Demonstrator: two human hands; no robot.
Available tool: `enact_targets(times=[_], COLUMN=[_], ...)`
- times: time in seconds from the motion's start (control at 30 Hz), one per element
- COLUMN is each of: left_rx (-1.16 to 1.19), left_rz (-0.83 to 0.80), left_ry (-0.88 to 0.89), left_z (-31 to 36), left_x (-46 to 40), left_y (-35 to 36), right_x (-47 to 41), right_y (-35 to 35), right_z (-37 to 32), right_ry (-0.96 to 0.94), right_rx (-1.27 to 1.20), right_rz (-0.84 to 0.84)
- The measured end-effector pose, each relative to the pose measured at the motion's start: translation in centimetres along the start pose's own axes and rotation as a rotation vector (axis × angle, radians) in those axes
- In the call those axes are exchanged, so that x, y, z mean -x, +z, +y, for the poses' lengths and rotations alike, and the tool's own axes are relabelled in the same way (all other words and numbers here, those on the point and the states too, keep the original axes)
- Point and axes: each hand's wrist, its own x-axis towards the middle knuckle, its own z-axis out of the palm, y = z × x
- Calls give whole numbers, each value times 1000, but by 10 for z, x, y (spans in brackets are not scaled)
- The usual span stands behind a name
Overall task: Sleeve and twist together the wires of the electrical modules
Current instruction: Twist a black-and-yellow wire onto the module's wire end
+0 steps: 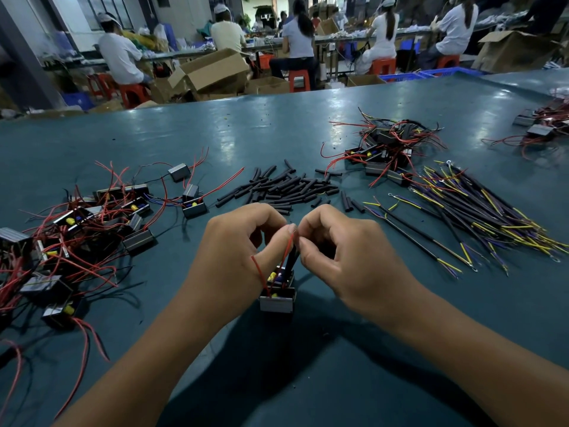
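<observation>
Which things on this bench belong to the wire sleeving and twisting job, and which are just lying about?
In the job:
left hand and right hand, pinching the red wire
two modules below them
black sleeve pieces
module heaps, left and right
yellow-and-purple leads

Lying about:
cardboard boxes
red stools

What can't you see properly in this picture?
Head view only:
- Wire tips: hidden between the pinching left hand and right hand.
- Lower module: partly behind the left wrist.
- Left pile of modules: cut off by the frame edge.
- Far workers' benches: too small.
</observation>
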Motion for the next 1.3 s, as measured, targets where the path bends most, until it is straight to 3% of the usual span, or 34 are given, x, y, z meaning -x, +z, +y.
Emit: enact_targets(times=[0.2, 0.3, 0.37, 0.53, 0.63, 1.07, 1.2, 1.3], left_rx=[412, 564, 513, -20, -166, -292, -258, -104], left_rz=[109, 62, 35, 17, -67, -38, -91, -143], left_ry=[-525, -659, -561, 136, 305, 401, 332, 185], left_z=[9, 10, 9, -2, -11, -18, -14, -9], left_x=[4, 4, 3, -3, -5, -7, -6, -4], left_y=[9, 8, 2, -27, -29, -20, -19, -19], right_x=[2, 2, 1, 1, 1, 1, 1, 1], right_y=[2, 2, 1, 0, 0, -1, -1, -2], right_z=[-5, -6, -5, -1, 0, 1, 1, -1], right_ry=[-80, -102, -91, -65, -70, -116, -133, -157], right_rx=[145, 176, 161, 137, 124, 132, 152, 179], right_rz=[-1, 2, 2, -3, -17, -21, -19, -11])
